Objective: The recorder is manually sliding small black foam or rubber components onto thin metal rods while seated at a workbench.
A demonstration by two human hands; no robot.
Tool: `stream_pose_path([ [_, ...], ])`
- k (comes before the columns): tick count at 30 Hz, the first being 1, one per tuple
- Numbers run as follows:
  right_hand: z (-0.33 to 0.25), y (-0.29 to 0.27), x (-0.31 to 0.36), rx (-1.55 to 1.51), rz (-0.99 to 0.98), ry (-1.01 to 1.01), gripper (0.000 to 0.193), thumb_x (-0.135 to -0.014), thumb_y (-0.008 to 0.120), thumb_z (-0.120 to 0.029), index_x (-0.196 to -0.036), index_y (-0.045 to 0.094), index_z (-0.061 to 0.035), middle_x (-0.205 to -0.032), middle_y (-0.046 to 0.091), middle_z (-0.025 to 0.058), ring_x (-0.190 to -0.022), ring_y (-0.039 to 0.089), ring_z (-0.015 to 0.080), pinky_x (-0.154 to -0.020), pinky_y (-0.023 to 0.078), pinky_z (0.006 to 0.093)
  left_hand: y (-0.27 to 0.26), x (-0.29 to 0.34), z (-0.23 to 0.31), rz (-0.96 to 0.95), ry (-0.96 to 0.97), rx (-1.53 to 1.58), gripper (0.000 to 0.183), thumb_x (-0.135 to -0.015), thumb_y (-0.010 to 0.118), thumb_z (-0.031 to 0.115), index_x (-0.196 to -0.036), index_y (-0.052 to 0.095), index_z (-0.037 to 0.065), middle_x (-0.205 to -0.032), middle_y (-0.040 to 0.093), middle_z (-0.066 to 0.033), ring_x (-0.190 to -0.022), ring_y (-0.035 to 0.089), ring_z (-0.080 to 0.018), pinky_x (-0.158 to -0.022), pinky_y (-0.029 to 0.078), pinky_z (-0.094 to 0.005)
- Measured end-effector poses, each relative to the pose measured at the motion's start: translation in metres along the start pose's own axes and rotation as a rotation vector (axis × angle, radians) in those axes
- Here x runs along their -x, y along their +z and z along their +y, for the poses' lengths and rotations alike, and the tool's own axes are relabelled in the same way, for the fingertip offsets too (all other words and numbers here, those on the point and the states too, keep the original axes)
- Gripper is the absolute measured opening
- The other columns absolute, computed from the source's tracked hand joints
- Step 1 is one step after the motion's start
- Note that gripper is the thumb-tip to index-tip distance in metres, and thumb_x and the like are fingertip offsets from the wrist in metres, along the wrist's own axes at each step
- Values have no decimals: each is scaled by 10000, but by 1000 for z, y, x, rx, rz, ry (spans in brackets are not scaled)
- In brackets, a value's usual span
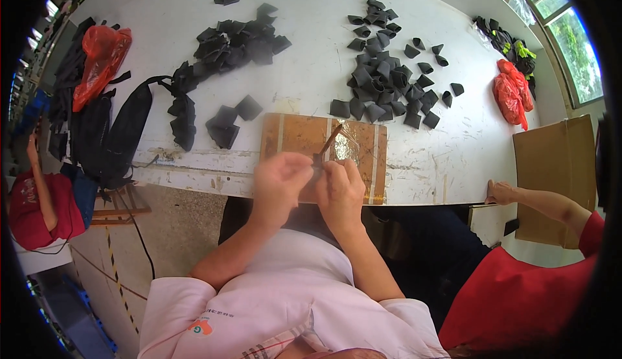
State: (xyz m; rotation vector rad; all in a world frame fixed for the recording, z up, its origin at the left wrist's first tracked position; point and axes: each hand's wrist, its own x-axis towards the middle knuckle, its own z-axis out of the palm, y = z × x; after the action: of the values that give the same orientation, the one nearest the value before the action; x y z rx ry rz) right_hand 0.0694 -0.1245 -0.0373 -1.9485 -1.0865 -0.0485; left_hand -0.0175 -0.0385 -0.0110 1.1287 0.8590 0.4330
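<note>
Near the table's front edge lies a brown board (275, 135) with strips of clear tape and a thin brown rod (332, 137) slanting up from it. My right hand (343, 194) is closed in a pinch on a small black fabric piece (317, 160) at the rod's lower end. Whether the piece sits around the rod or beside it, I cannot tell. My left hand (280, 184) is close against the same piece from the left, its fingers smeared by motion. Beyond the board, to the right, is a heap of folded black pieces (379, 77).
Another black heap (233, 45) spreads at left, near black straps and bags (126, 132) and a red plastic bag (102, 61). A second red bag (512, 93) and a cardboard sheet (554, 177) are at right. A co-worker's hand (502, 192) rests on the table edge; another person (45, 207) is far left.
</note>
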Motion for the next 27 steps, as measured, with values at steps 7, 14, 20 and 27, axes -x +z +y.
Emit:
stream_pose_path([
  [7, 3, -21, -12, -1355, -218, 876, 33, -785, 555, -24, -789, 585, -11, -598, 462, -38, -529, 397, 47, -459, 335, 191, -4, -8, 0, -291, -39, 294, 148, -732, 551, -2, -878, 543, 15, -753, 547, -30, -485, 428, -34, -392, 306, -187],
  [14, -4, -31, -23, -1619, -308, 973, 126, -813, 583, -147, -728, 529, -71, -630, 450, -45, -516, 348, 39, -436, 281, 164, 6, -7, 4, -114, 56, 134, 113, -732, 542, -13, -841, 543, 15, -644, 535, -34, -404, 412, -46, -356, 312, -182],
  [20, -34, -60, -80, -1027, -317, 285, 209, -834, 585, -234, -729, 537, -59, -633, 476, -46, -521, 366, 36, -457, 283, 183, 3, -16, 45, -818, -263, 1185, 129, -873, 428, 60, -979, 488, 17, -678, 507, -17, -363, 345, -26, -331, 275, -190],
  [27, -1, -33, -81, -1312, -475, 529, 229, -849, 559, -263, -727, 529, -71, -598, 421, -62, -505, 312, 21, -451, 247, 166, 4, -41, 26, -539, -199, 895, 106, -847, 515, 62, -948, 533, 38, -704, 588, -45, -349, 336, -23, -322, 238, -162],
])
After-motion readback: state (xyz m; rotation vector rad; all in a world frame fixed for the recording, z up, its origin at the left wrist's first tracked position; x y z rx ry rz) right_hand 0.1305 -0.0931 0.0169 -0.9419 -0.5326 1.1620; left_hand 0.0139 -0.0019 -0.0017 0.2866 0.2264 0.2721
